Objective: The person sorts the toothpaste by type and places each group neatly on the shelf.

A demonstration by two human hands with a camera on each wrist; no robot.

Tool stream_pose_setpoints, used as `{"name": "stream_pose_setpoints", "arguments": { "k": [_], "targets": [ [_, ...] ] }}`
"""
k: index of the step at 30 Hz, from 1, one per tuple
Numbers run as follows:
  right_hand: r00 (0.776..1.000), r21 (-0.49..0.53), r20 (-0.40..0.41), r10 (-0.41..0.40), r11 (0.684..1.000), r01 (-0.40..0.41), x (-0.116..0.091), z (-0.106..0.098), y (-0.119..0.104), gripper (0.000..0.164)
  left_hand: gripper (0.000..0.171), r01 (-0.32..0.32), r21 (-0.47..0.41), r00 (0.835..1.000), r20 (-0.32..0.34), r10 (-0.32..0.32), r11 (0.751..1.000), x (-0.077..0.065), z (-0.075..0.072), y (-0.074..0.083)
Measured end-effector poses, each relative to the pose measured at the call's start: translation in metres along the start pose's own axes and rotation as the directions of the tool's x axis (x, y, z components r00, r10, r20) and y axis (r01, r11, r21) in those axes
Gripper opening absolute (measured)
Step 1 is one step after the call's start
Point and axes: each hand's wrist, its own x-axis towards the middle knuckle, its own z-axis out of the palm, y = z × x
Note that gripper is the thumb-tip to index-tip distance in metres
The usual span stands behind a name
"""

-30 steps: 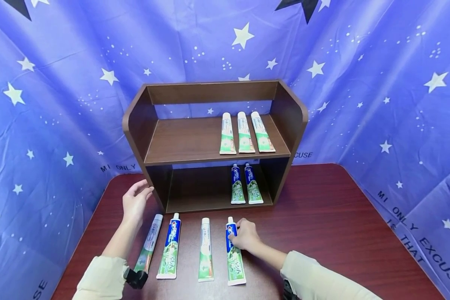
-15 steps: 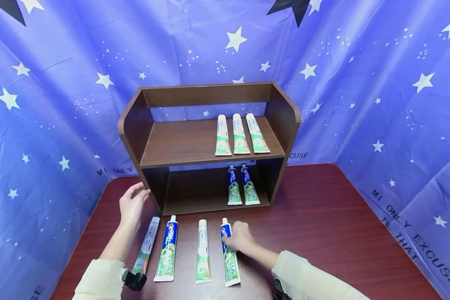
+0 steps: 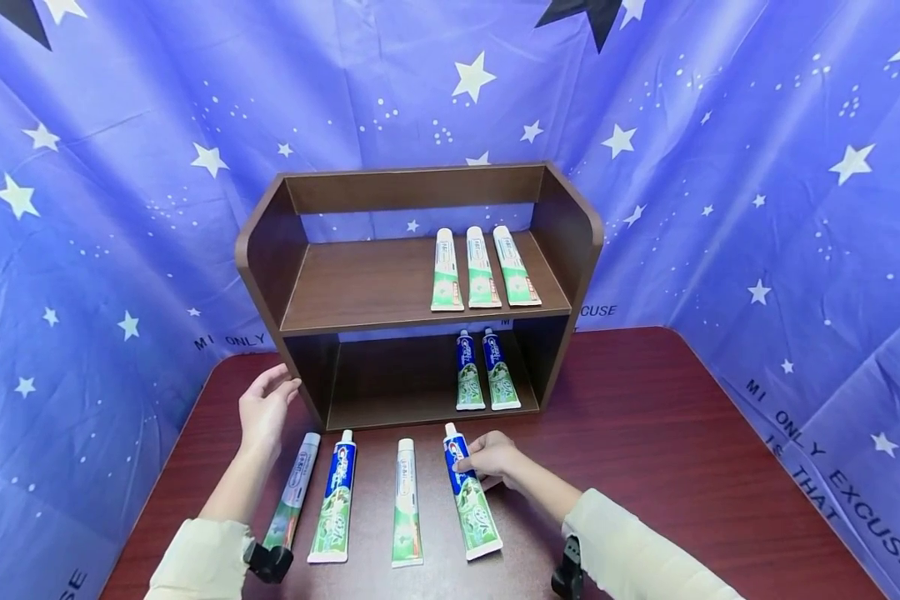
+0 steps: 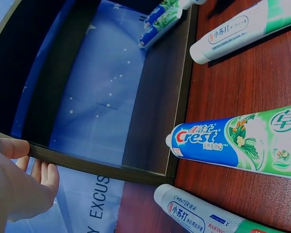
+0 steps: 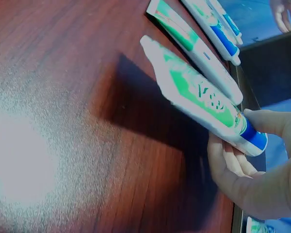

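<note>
My right hand [image 3: 493, 458] pinches a blue-and-green toothpaste tube [image 3: 474, 508] between thumb and fingers near its cap end. In the right wrist view that tube [image 5: 203, 97] is lifted off the table, with its shadow beneath. At the left side of a brown two-tier shelf [image 3: 360, 287], my left hand [image 3: 262, 412] holds the edge of the side panel; in the left wrist view the thumb and fingers [image 4: 48, 177] lie about it. On the table before the shelf lie a white-and-green tube [image 3: 407, 504], another blue-and-green tube [image 3: 334, 504] and a greyish-white-and-green tube [image 3: 294, 492].
Three white-and-green tubes [image 3: 483, 271] lie side by side at the right of the upper tier. Two blue-and-green tubes [image 3: 499, 375] lie at the right of the lower tier. Behind the dark red table [image 3: 645, 433] hangs a blue starry cloth [image 3: 390, 100].
The right hand has raised the blue-and-green toothpaste tube from the table and turned it slightly. My left hand stays at the shelf's side. The head view has shifted a little.
</note>
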Motion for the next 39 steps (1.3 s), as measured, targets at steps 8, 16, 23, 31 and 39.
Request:
{"name": "stream_pose_setpoints", "arguments": {
  "k": [8, 16, 23, 31, 39],
  "targets": [
    [0.999, 0.07, 0.042, 0.018, 0.997, -0.021, 0.003, -0.014, 0.0, 0.021, 0.035, -0.001, 0.019, 1.0, 0.015, 0.001, 1.0, -0.001, -0.001, 0.0],
    [0.998, 0.106, 0.062, 0.025, 0.994, -0.031, 0.004, -0.023, -0.007, 0.023, 0.036, -0.005, 0.019, 1.0, 0.017, 0.005, 1.0, -0.001, 0.0, 0.002],
    [0.996, 0.136, 0.075, 0.04, 0.989, -0.05, 0.006, -0.026, -0.009, 0.024, 0.036, -0.006, 0.005, 0.999, 0.033, 0.006, 1.0, 0.0, -0.003, 0.0],
    [0.994, 0.186, 0.108, 0.018, 0.982, -0.038, 0.01, -0.031, -0.012, 0.02, 0.035, -0.007, -0.003, 0.999, 0.043, 0.007, 1.0, 0.002, -0.005, -0.002],
    [0.988, 0.251, 0.155, -0.002, 0.967, -0.037, 0.014, -0.035, -0.017, 0.026, 0.036, -0.009, 0.012, 0.999, 0.046, 0.008, 1.0, 0.0, -0.005, -0.001]
  ]
}}
